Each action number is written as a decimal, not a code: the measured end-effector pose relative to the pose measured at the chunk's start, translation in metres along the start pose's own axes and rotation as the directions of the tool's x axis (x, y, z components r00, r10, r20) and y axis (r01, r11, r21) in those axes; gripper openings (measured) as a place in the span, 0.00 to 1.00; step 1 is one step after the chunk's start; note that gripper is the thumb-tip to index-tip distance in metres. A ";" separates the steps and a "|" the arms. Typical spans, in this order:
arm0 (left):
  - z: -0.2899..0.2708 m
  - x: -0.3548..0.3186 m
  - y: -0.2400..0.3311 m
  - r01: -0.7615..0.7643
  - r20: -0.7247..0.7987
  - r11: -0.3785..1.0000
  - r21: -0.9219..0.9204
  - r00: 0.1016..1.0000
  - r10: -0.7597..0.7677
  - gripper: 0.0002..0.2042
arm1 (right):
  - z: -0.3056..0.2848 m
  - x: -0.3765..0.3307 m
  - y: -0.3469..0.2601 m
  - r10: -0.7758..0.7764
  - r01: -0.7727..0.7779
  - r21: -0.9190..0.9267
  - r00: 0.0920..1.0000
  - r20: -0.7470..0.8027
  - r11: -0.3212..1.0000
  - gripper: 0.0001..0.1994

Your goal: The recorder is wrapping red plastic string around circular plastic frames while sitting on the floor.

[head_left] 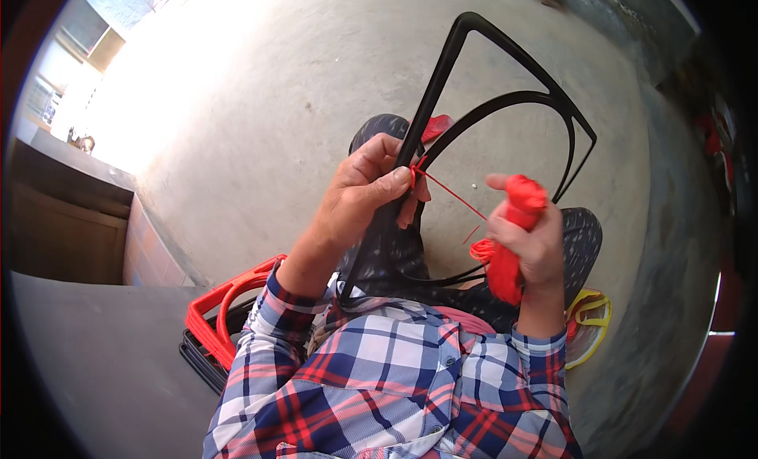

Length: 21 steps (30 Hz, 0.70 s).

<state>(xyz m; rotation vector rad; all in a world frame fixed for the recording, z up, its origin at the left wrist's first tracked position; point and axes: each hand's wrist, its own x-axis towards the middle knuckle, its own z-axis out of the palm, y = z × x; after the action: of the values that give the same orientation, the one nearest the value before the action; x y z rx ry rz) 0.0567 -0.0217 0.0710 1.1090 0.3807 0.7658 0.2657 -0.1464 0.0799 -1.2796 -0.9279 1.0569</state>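
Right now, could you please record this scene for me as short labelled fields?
Left hand: pinching the black frame beside a red tie
Right hand: gripping a bundle of red cord, blurred
Red strand: running from the tie toward the right hand
Lower left: a red frame next to black rims
Lower right: a yellow-edged item, partly hidden

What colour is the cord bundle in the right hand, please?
Bright red; the cord bundle shows best in the head view.
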 end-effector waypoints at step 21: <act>0.011 -0.001 -0.009 -0.042 -0.066 0.990 0.137 0.997 0.051 0.16 | -0.008 0.012 0.029 -0.367 0.239 -0.784 0.930 0.016 0.573 0.08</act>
<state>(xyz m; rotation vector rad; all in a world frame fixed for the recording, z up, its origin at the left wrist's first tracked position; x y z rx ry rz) 0.0662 -0.0318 0.0672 1.2246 0.4728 0.8307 0.2743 -0.1377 0.0497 -1.7797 -1.5175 0.2268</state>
